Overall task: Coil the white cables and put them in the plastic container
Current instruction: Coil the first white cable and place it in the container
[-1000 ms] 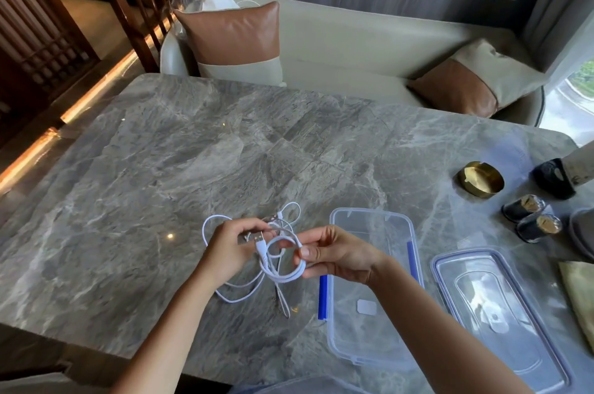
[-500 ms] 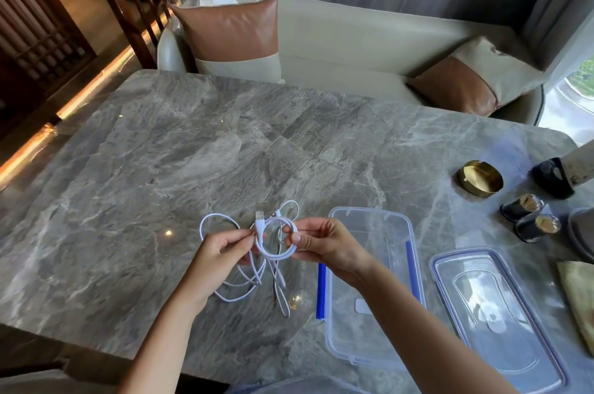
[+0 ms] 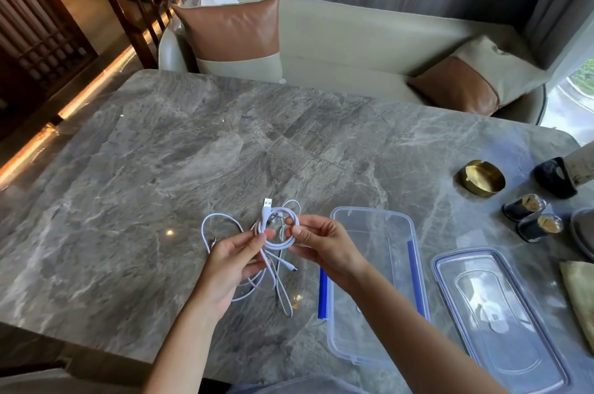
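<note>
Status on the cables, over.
Left hand, right hand pinch white cable coil. Plastic container open, no cable inside. Nothing in the way.

Left hand (image 3: 236,261): mine, thumb and forefinger pinching the white cable (image 3: 276,245) on the coil's left side.
Right hand (image 3: 323,244): mine, fingers curled, thumb and forefinger pinching the coil's right side.
Forearms: bare, converging on my grip from below.
Hands: close together, not touching.

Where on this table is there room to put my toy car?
The biggest bare patch of the marble table is the whole left and far side, beyond the white cables. It's crowded on the right: plastic container, its lid, gold dish and small jars.
</note>
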### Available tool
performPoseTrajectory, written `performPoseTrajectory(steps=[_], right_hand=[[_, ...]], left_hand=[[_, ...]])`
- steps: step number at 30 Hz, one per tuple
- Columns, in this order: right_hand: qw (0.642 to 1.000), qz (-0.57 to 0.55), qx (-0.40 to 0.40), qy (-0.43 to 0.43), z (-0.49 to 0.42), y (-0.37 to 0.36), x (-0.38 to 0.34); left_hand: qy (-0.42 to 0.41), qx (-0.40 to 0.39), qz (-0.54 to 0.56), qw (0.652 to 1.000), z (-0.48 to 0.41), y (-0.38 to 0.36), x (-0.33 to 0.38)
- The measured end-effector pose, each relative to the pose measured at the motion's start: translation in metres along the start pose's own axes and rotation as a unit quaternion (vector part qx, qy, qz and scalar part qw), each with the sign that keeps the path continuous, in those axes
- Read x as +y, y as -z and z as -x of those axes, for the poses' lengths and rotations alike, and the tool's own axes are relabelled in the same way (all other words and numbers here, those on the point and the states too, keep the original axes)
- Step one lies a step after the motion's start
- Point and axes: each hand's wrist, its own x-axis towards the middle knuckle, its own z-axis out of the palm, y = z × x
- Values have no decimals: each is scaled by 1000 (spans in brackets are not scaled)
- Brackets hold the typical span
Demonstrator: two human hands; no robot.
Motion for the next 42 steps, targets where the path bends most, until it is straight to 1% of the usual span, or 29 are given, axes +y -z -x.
performPoseTrajectory(steps=[5, 7, 10, 11, 13, 15, 17, 19, 22, 25, 26, 28, 33, 38, 42], right_hand=[[1000, -14, 2, -16, -1, -5, -2], [999, -1, 34, -2, -2, -8, -2], [995, 54, 82, 17, 0, -9, -4], [994, 75, 75, 1, 2, -8, -5], [992, 113, 26, -57, 7, -8, -6], [985, 140, -21, -103, 10, -8, -3], [984, 122, -30, -122, 10, -10, 2], [989, 68, -18, -132, 8, -11, 9], [990, -40, 12, -138, 5, -12, 18], [974, -174, 57, -136, 3, -15, 21], [969, -197, 71, -128, 2, -16, 20], [971, -197, 93, -102, 0, -16, 18], [982, -141, 124, -32, -1, -14, 14], [993, -49, 102, 16, 0, -11, 9], [995, -24, 89, 37, 0, -10, 11]], left_hand=[[-17, 44, 38, 998, -2, -8, -1], [-29, 68, 54, 996, -4, -12, 0], [-64, 124, 74, 987, -8, -16, 3], [-79, 143, 70, 984, -9, -17, 4], [-106, 170, 56, 978, -11, -17, 7], [-122, 179, 42, 975, -12, -19, 8], [-127, 176, 32, 976, -12, -24, 7], [-128, 168, 29, 977, -10, -28, 6], [-126, 155, 28, 979, -7, -32, 4], [-114, 147, 23, 982, -3, -31, 2], [-110, 143, 19, 983, -2, -31, 1], [-100, 135, 8, 986, -1, -30, 0], [-78, 88, -16, 993, 2, -26, 0], [-56, 63, -32, 996, 3, -19, 0], [-41, 56, -46, 997, 2, -10, 0]])
